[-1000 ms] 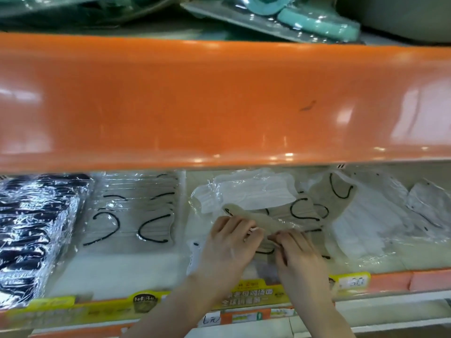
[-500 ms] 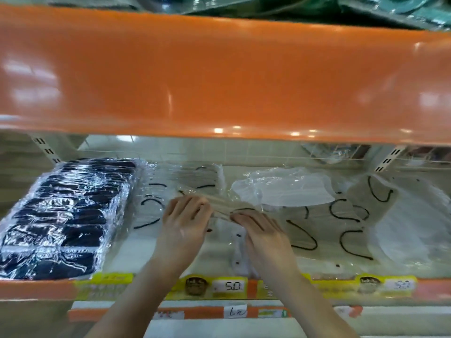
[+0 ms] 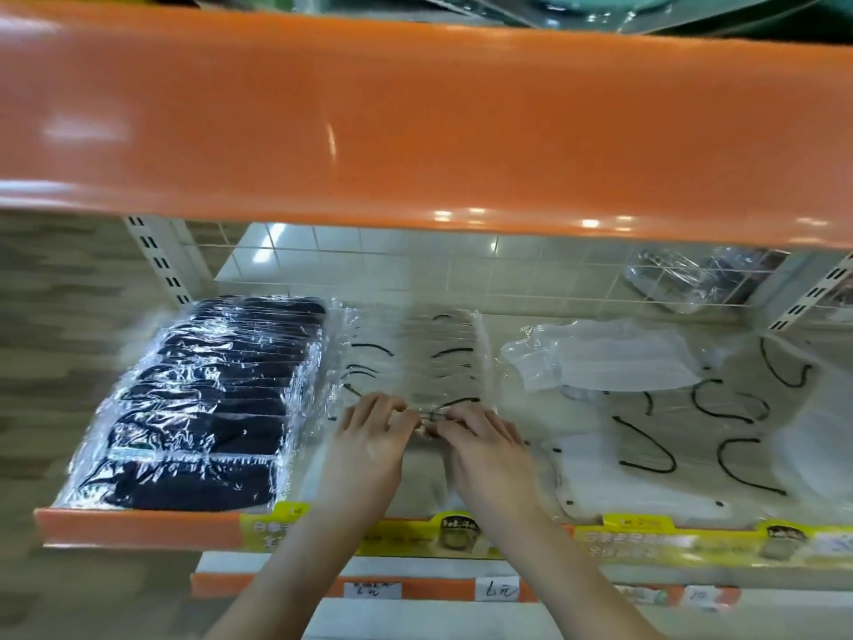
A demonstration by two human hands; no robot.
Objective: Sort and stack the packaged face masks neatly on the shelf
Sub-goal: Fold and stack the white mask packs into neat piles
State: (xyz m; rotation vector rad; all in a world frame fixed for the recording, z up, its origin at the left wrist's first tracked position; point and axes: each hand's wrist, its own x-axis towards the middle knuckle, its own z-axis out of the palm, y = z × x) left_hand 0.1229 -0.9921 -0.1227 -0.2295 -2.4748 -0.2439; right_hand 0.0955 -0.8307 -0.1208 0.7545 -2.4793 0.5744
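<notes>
- Your left hand [image 3: 369,436] and right hand [image 3: 480,443] meet at the middle of the shelf [image 3: 138,528], fingertips nearly touching each other.
- Both hands pinch the near edge of one clear-wrapped mask packet [image 3: 431,415]; the fingers of each hand are curled onto its plastic.
- That packet lies at the front of the stack of white masks with black ear loops [image 3: 411,358], which runs in a row toward the back of the shelf.
- Just left of that row, and touching it, sits the stack of black masks [image 3: 207,408], wrapped in glossy film and filling the left end of the shelf.
- To your right, loose white mask packets [image 3: 669,422] lie scattered and overlapping, their black loops pointing in various directions.
- One crumpled clear bag with a white mask [image 3: 600,358] rests on top of that loose group, toward the back.
- Yellow price labels [image 3: 646,542] run along the front lip of the shelf.
- The orange upper shelf [image 3: 415,122] spans the view above.
</notes>
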